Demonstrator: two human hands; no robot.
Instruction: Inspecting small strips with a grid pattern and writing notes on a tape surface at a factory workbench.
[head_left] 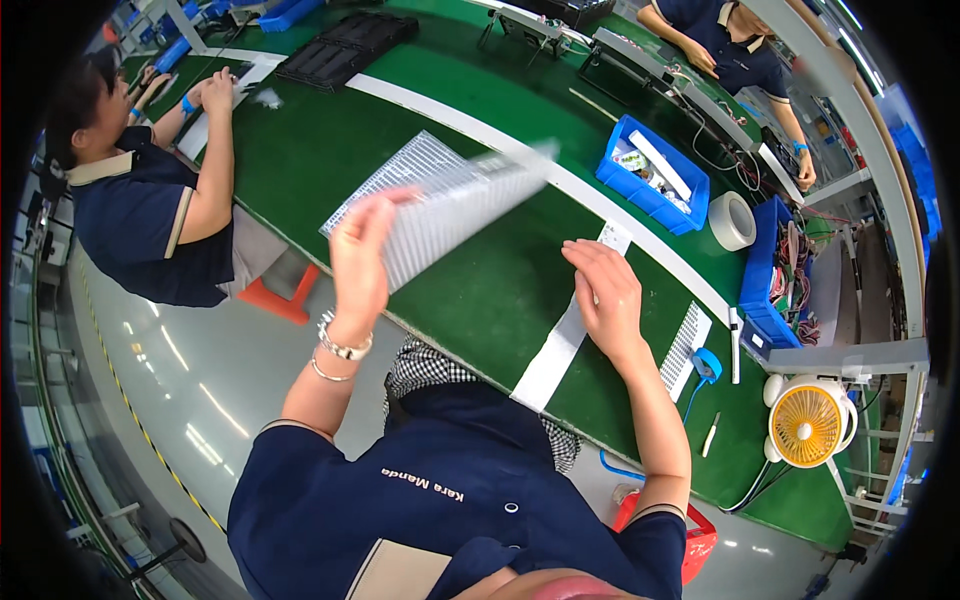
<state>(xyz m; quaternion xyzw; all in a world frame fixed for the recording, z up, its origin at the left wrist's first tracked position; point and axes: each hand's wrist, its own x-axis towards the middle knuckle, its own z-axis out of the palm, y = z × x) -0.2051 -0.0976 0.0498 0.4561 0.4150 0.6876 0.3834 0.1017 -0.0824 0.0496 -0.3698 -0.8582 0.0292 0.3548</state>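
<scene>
Left hand: left hand raised at centre left of the frame, fingers closed round the near edge of a translucent ribbed panel; thumb side toward camera, grip firm, not spread

Panel: held tilted off the table, far end blurred, reaching toward upper centre; a second gridded sheet lies flat on the green mat just behind and under it

Right hand: right hand at centre right, palm down, fingers loosely curved and resting on the white strip that crosses the green table; holds nothing, only presses; a small white card just beyond the fingertips

Near right: perforated white strip beside the forearm, blue tape dispenser next to it, white pen-like tool further right

Upper right: blue bin with parts, roll of white tape beside it, second blue bin with wires

Lower right: small yellow fan at the table edge

Others: one person seated upper left, hands on the table; another at upper right, working at a far bench
</scene>
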